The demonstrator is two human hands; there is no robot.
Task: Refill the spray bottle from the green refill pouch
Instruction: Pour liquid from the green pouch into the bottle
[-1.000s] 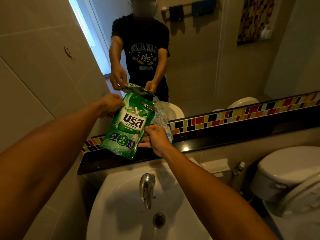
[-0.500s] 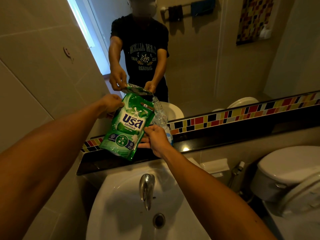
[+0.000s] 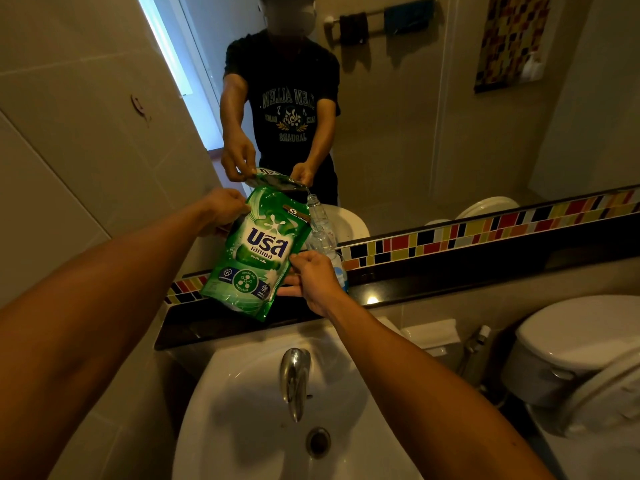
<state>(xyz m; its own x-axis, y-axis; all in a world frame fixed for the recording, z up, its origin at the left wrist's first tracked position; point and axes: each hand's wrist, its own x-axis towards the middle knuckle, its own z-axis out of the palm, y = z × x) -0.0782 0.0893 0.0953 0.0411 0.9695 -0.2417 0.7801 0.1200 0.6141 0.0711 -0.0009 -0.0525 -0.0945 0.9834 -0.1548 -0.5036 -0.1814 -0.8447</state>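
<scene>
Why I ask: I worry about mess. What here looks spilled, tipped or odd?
Nothing stands out. The green pouch is tilted on purpose toward the clear bottle on the black ledge; no spill shows there or in the sink.

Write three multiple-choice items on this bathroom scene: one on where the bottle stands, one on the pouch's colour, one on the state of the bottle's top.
1. Where does the bottle stand?
A. In the sink
B. On the dark ledge below the mirror
C. On the toilet lid

2. What colour is the pouch?
A. Green
B. Red
C. Yellow

3. How is the bottle's top?
A. Fitted with a spray head
B. Closed by a cap
C. Open, with no head on it

Answers:
1 B: its base rests on the ledge, behind the right hand.
2 A: the pouch front is green with white lettering, held tilted by the left hand.
3 C: the bare neck shows beside the pouch's upper corner.
</scene>
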